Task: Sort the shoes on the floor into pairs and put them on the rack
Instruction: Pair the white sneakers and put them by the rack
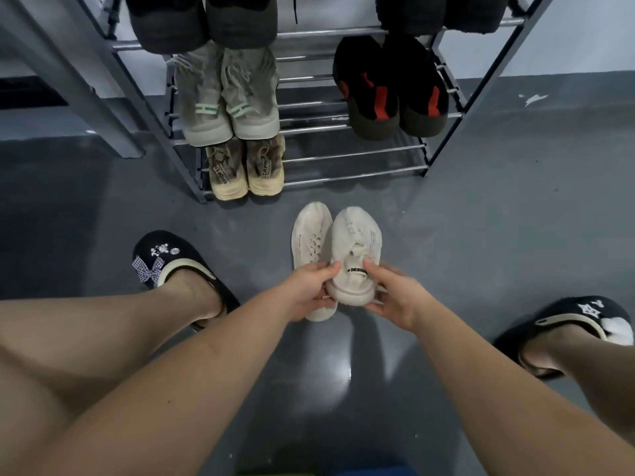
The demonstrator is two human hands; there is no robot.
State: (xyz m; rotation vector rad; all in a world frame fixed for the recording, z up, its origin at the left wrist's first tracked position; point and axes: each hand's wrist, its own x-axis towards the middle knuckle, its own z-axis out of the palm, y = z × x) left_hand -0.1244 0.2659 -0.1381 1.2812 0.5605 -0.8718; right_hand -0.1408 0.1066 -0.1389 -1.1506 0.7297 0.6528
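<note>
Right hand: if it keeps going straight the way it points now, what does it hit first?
The right hand already grips the heel of a cream shoe, pointing forward-left. Past that shoe comes its mate, then probably the rack's bottom bars, right of the beige pair. Depth is unclear.

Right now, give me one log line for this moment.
left hand: holds white shoes | right hand: holds same pair | pair: over floor | rack: not reached
</note>
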